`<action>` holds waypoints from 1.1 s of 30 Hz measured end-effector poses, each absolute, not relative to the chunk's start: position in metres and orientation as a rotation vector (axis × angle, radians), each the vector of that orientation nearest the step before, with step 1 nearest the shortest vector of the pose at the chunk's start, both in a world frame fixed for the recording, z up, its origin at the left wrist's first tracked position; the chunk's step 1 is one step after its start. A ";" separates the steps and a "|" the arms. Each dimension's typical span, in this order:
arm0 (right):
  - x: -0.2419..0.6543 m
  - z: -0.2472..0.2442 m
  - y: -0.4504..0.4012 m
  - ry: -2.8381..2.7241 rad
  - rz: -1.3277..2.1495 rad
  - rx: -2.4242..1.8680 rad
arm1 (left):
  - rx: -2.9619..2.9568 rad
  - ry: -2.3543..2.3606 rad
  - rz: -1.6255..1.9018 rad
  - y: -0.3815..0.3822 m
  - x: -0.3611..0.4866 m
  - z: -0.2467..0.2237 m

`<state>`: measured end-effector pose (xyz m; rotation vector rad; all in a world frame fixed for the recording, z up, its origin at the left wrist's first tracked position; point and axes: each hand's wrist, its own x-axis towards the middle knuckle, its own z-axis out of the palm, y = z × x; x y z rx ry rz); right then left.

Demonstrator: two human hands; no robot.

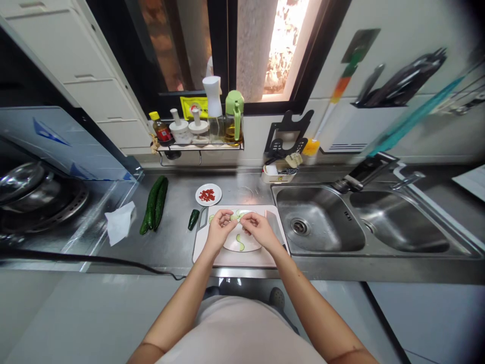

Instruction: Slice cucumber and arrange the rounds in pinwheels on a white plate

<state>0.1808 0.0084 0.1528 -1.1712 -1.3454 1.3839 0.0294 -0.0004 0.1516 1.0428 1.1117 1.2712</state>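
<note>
My left hand [221, 227] and my right hand [258, 228] meet over a white plate [248, 244], their fingertips almost touching. Both are closed in a pinch on thin, pale green cucumber slices [235, 217]; fingers partly cover these. On the plate below lie cucumber slices [240, 242] forming an S-shaped curve. The plate rests on a light cutting board [206, 252] with grey ends. Another slice [211, 219] shows on the board beside my left hand. A short dark green cucumber end [193, 219] lies on the counter left of the board.
A small dish [198, 196] of chopped red pieces stands behind the board. Whole cucumbers [155, 205] and a white tissue [120, 222] lie left. The double sink [322, 222] is right. A bottle rack [200, 147] hangs behind; a black cable [125, 261] crosses the front left.
</note>
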 end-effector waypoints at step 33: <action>0.193 0.051 0.009 -2.152 1.036 -1.705 | 1.756 1.748 0.234 -0.007 0.035 0.057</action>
